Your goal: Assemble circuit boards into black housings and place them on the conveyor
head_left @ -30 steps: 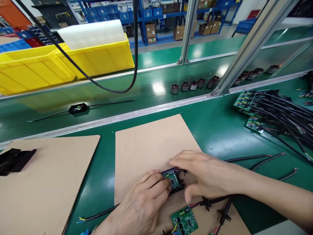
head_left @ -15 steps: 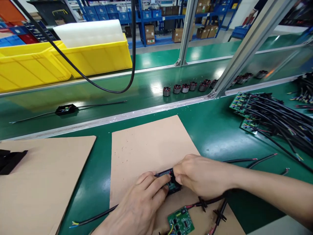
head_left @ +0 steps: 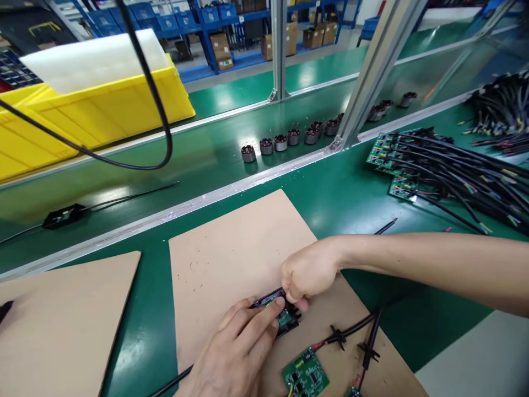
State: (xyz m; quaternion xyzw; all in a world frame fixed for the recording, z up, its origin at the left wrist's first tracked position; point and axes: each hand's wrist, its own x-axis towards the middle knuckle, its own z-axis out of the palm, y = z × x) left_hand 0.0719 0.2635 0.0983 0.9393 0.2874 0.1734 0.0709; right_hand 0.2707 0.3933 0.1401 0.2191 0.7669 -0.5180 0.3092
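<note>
A small black plastic housing (head_left: 290, 326) with a green circuit board (head_left: 285, 316) inside lies on the cardboard sheet. My left hand (head_left: 243, 342) holds it from the left, fingertips pressed onto the board. My right hand (head_left: 309, 273) is curled closed at the housing's upper right corner; what its fingers pinch, if anything, is hidden. From under my left hand a black cable (head_left: 171, 382) runs to the lower left. Just below the housing sits a loose green circuit board (head_left: 305, 374) wired to a black cable with a clip-like black grommet (head_left: 338, 337).
The cardboard sheet (head_left: 231, 248) rests on the green bench. At right lies a pile of cabled boards (head_left: 438, 171). Small motor parts (head_left: 280, 143) line up behind the metal rail. Yellow bins (head_left: 124, 110) stand at back left, under a hanging black cable (head_left: 163, 124).
My right hand has shifted slightly up and left and curled tighter, uncovering the housing's right end. My left hand stays on the housing. The whole view has turned to the right.
</note>
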